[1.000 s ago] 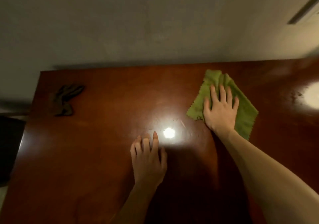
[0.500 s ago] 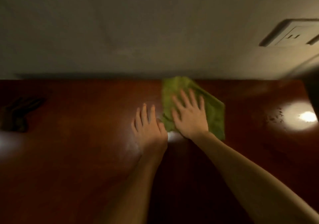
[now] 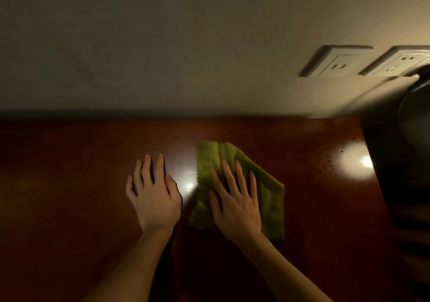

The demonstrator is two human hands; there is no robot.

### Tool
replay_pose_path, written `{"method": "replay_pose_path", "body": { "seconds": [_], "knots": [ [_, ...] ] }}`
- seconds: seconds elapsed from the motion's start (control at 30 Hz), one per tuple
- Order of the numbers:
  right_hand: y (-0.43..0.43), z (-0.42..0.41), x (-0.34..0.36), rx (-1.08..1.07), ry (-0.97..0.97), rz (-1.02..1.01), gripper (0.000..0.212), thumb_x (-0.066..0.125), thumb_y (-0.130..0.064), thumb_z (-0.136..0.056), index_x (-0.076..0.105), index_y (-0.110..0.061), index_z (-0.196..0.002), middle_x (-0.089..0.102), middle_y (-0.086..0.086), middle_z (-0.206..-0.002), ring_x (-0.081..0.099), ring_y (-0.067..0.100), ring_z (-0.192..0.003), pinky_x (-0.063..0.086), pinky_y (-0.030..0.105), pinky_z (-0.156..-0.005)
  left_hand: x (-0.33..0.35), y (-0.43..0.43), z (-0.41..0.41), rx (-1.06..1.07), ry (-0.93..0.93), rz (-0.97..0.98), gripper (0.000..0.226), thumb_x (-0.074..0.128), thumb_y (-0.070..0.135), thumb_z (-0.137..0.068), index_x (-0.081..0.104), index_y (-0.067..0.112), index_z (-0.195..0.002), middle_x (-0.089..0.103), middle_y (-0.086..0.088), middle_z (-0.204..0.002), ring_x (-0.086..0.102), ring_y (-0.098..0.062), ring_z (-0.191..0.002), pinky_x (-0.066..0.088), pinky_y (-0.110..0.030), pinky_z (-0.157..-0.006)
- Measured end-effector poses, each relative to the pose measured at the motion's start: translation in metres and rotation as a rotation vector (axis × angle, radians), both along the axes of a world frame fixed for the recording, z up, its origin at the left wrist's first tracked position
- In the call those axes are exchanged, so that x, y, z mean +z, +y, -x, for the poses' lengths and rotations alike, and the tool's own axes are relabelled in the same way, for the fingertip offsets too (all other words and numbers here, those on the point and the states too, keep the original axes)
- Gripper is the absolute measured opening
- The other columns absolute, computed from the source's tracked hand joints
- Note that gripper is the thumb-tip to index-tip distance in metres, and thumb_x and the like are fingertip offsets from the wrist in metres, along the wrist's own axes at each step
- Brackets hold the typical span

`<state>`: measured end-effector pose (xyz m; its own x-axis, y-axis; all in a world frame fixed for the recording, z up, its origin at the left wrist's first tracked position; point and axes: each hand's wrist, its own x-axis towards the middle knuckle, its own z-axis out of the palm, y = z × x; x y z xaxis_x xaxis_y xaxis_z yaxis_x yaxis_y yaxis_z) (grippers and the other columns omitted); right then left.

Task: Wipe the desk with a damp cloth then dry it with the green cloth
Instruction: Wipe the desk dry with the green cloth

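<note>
Green cloth (image 3: 267, 192) now further R under flat, spread R hand (image 3: 235, 199); L hand (image 3: 153, 194) flat, spread on desk (image 3: 69, 185).

Green cloth (image 3: 270, 192) with zigzag-cut edges, reddish-brown glossy desk (image 3: 69, 185), beige wall (image 3: 162, 46).

Cloth (image 3: 267, 194) is laid flat on desk (image 3: 69, 197), right of centre. Right hand (image 3: 237, 206) is pressed flat on cloth; left hand (image 3: 153, 197) is laid flat on desk just left of it. 2 sockets (image 3: 337, 62) are set in wall (image 3: 162, 46) behind, at right.
</note>
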<state>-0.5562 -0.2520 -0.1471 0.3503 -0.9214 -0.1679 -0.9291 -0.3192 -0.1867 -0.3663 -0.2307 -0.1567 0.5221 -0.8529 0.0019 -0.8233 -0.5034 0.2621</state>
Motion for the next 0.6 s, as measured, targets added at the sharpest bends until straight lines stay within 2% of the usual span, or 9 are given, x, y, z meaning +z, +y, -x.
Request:
{"method": "replay_pose_path", "body": {
  "seconds": [0.07, 0.13, 0.23, 0.33, 0.47, 0.6],
  "knots": [
    [-0.006, 0.006, 0.0, 0.073, -0.001, -0.017, 0.062, 0.027, -0.058, -0.105, 0.007, -0.045, -0.162, 0.002, -0.006, -0.173, -0.013, 0.024, -0.158, 0.003, 0.059, -0.126, 0.001, 0.0, 0.0, 0.003, -0.007, -0.012, 0.055, 0.036, 0.036, -0.105, 0.036, 0.026, -0.16, 0.031, -0.007, -0.168, 0.019, -0.026, -0.158, 0.019, -0.056, -0.124],
    [-0.034, 0.006, -0.004, 0.111, -0.002, 0.014, 0.063, 0.03, -0.057, -0.103, 0.011, -0.045, -0.161, 0.008, -0.006, -0.172, -0.005, 0.024, -0.159, 0.006, 0.057, -0.126, 0.001, 0.001, -0.002, -0.001, -0.01, -0.02, 0.055, 0.036, 0.035, -0.106, 0.035, 0.027, -0.16, 0.03, -0.006, -0.168, 0.018, -0.025, -0.158, 0.018, -0.055, -0.125],
    [-0.094, 0.002, -0.009, -0.009, -0.044, 0.072, 0.061, 0.034, -0.054, -0.102, 0.022, -0.041, -0.16, 0.019, -0.003, -0.17, 0.01, 0.026, -0.158, 0.011, 0.056, -0.126, 0.001, -0.001, -0.001, 0.011, -0.012, -0.01, 0.055, 0.037, 0.035, -0.105, 0.035, 0.028, -0.16, 0.03, -0.006, -0.168, 0.018, -0.024, -0.158, 0.017, -0.054, -0.125],
    [-0.123, -0.004, -0.015, -0.108, -0.039, 0.083, 0.06, 0.027, -0.054, -0.104, 0.02, -0.039, -0.162, 0.017, -0.002, -0.171, 0.008, 0.025, -0.159, 0.007, 0.055, -0.127, 0.001, 0.001, 0.0, 0.009, -0.018, -0.002, 0.054, 0.037, 0.035, -0.106, 0.035, 0.028, -0.16, 0.031, -0.005, -0.168, 0.018, -0.023, -0.158, 0.016, -0.053, -0.126],
    [-0.071, 0.002, -0.009, -0.075, -0.039, 0.1, 0.058, 0.031, -0.05, -0.105, 0.022, -0.038, -0.161, 0.017, -0.003, -0.171, 0.005, 0.026, -0.159, 0.011, 0.056, -0.126, 0.0, 0.002, -0.002, 0.006, -0.026, -0.004, 0.055, 0.035, 0.036, -0.106, 0.035, 0.028, -0.16, 0.032, -0.006, -0.167, 0.019, -0.025, -0.158, 0.017, -0.053, -0.126],
    [0.012, 0.024, -0.001, 0.134, 0.003, -0.038, 0.059, 0.028, -0.055, -0.106, 0.01, -0.044, -0.162, 0.003, -0.006, -0.173, -0.012, 0.025, -0.158, 0.005, 0.058, -0.126, 0.001, 0.001, -0.001, 0.007, -0.015, -0.011, 0.054, 0.035, 0.036, -0.106, 0.036, 0.028, -0.159, 0.033, -0.007, -0.167, 0.019, -0.025, -0.158, 0.018, -0.054, -0.126]
  ]
}}
